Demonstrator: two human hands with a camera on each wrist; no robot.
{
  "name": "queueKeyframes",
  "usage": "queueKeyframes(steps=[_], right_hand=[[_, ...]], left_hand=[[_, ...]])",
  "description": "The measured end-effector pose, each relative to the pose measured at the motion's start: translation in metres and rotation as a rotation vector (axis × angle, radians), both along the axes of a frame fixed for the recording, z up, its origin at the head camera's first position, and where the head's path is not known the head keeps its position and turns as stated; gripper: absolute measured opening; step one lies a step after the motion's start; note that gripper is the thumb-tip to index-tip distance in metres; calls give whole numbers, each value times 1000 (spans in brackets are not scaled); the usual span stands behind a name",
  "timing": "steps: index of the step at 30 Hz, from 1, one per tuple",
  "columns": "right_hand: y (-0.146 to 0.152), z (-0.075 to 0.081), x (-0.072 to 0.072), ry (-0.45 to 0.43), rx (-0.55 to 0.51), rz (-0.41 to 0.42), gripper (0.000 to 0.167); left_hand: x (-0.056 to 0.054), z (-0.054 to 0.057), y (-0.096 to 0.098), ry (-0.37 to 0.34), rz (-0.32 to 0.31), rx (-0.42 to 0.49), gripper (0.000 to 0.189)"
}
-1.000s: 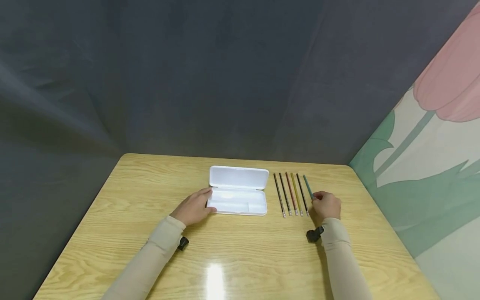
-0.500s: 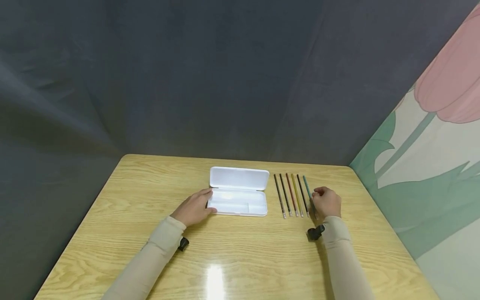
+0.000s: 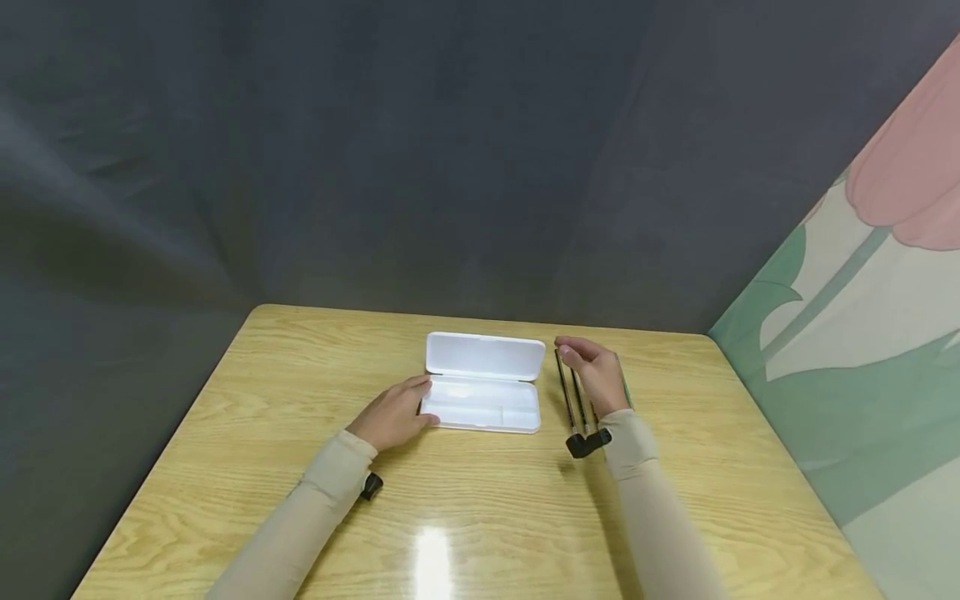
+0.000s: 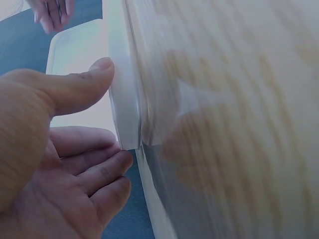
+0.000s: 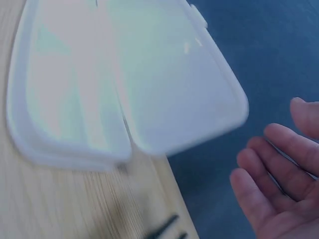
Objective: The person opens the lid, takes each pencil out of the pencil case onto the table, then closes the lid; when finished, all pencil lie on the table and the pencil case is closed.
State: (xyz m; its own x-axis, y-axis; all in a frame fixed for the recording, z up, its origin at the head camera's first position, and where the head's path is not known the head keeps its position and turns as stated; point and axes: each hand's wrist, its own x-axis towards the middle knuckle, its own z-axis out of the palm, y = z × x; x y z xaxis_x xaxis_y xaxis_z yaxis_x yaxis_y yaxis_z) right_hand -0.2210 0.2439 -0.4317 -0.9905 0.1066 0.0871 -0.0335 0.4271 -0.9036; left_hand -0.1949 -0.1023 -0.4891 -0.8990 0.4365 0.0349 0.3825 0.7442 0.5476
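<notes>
An open white pencil case lies on the table, its lid raised at the back. My left hand holds the case's left end, thumb on the front edge; the left wrist view shows the fingers against the end wall. My right hand is over the row of pencils, right of the case, with relaxed fingers and nothing between them. Dark pencils show left of that hand, and a green pencil peeks out on its right. The hand and wrist cover the rest of the row.
The wooden table reaches back to a dark curtain. At the right stands a flowered panel. A dark wrist camera under the right wrist hides some pencil ends.
My right hand has left the teal pencil at the right end of the row, which still lies there, and moved left and back over the pencils. My left hand stays at the case.
</notes>
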Motion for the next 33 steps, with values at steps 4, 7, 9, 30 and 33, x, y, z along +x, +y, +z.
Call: queueKeyframes(steps=[4, 7, 9, 30, 33], right_hand=[[-14, -4, -16, -5, -105, 49, 38], [-21, -7, -23, 7, -127, 54, 36], [-24, -7, -24, 13, -104, 47, 33], [-37, -29, 21, 108, 459, 358, 15], [-41, -40, 22, 171, 494, 312, 15]], left_hand=[[2, 1, 2, 16, -7, -1, 69], [3, 2, 4, 26, -11, 2, 70], [3, 3, 4, 31, -8, 3, 71], [1, -2, -1, 114, 14, 21, 72], [1, -2, -2, 121, -28, 3, 74]])
